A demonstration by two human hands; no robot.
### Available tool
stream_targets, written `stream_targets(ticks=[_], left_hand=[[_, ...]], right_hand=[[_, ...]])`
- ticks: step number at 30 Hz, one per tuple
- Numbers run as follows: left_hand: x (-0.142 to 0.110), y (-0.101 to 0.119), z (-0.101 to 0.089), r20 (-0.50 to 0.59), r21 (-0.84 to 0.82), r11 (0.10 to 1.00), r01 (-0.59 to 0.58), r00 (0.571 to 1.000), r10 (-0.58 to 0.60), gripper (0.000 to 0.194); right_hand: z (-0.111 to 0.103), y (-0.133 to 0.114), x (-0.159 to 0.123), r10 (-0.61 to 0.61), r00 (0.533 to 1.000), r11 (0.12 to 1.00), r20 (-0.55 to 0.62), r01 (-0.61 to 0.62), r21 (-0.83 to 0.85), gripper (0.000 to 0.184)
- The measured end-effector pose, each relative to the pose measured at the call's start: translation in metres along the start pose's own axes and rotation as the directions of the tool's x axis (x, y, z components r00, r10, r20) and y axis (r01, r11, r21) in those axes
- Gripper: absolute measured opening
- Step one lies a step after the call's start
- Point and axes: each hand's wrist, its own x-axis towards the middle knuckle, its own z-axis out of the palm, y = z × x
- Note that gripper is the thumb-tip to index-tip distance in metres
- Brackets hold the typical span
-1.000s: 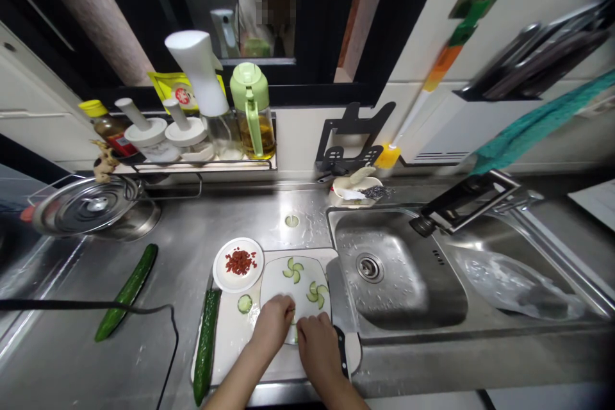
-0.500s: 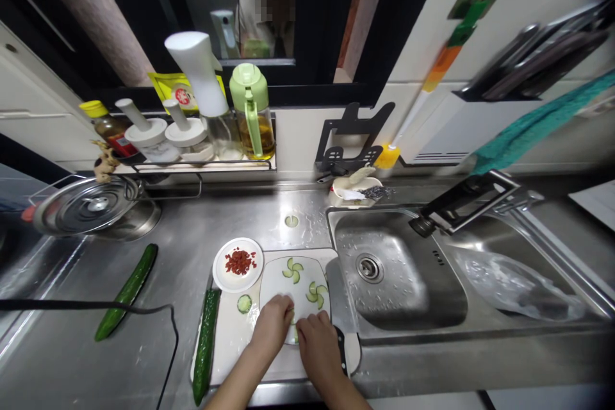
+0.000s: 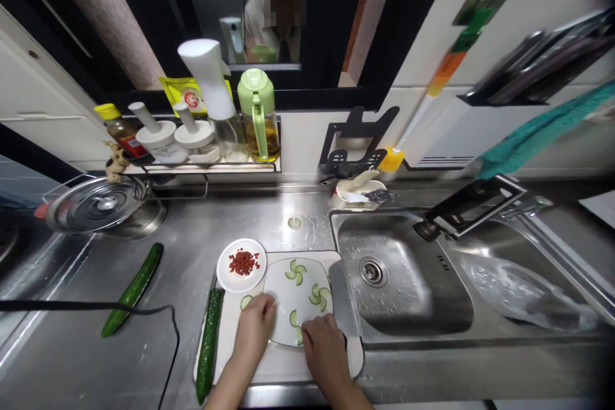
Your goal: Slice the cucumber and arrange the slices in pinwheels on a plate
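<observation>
Mostly on the white plate (image 3: 283, 288): thin curved cucumber slices, two fanned into pinwheels, the far one (image 3: 295, 272) and the right one (image 3: 319, 297). Two loose slices (image 3: 293, 318) lie nearer, one by the right hand (image 3: 328, 346). Its fingers are curled in low at the near rim; grip hidden. Left hand (image 3: 258, 321) at the plate's left edge, fingertips drawn together; cannot tell whether they hold a slice.

Judgement: wet slices likely slide; pinch lightly by the rind, lower flat, hold neighbours with one fingertip. Keep wrists clear of finished fans.

Plate sits on the cutting board (image 3: 283, 365). Dish (image 3: 222, 277) of red berries (image 3: 243, 262) at upper left, cucumber round (image 3: 246, 302) below it. Knife (image 3: 340, 288) right of plate; mind it. Whole cucumber (image 3: 209, 346) along board's left edge; another (image 3: 133, 291) on the surface (image 3: 192, 256) beyond.
</observation>
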Motion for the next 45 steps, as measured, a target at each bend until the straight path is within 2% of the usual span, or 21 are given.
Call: stream_targets(ticks=[2,5,10,25,37,41,45], left_hand=[[-0.005,-0.016,-0.01,-0.089,0.012,0.998,0.057,0.994,-0.056,0.017],[-0.012,-0.042,-0.019,-0.164,0.027,0.992,0.123,0.98,-0.116,0.018],[-0.014,-0.065,-0.017,-0.227,0.076,0.984,0.164,0.963,-0.143,0.032],[-0.015,-0.066,-0.012,-0.203,0.126,0.983,0.132,0.974,-0.104,0.033],[-0.021,-0.059,-0.012,-0.195,0.235,0.959,0.16,0.974,-0.115,0.029],[-0.018,-0.06,-0.014,-0.227,0.197,0.976,0.098,0.973,-0.052,0.021],[-0.013,-0.061,-0.018,-0.235,0.104,0.99,0.095,0.97,-0.068,0.017]], right_hand=[[0.001,0.002,-0.001,-0.004,1.0,1.0,-0.003,0.004,0.011,0.018],[0.004,0.004,-0.003,-0.016,1.0,1.0,0.006,0.016,0.022,0.018],[0.008,0.002,-0.005,-0.016,0.999,1.0,0.029,0.015,0.02,0.017],[-0.008,-0.007,-0.012,-0.036,0.999,0.999,0.024,0.036,0.025,0.018],[-0.009,-0.012,-0.011,-0.042,0.999,0.999,0.018,0.042,-0.015,0.018],[-0.011,-0.012,-0.011,-0.055,0.998,0.998,0.014,0.055,-0.015,0.018],[-0.01,-0.01,-0.011,-0.068,0.998,0.998,-0.003,0.068,0.007,0.018]])
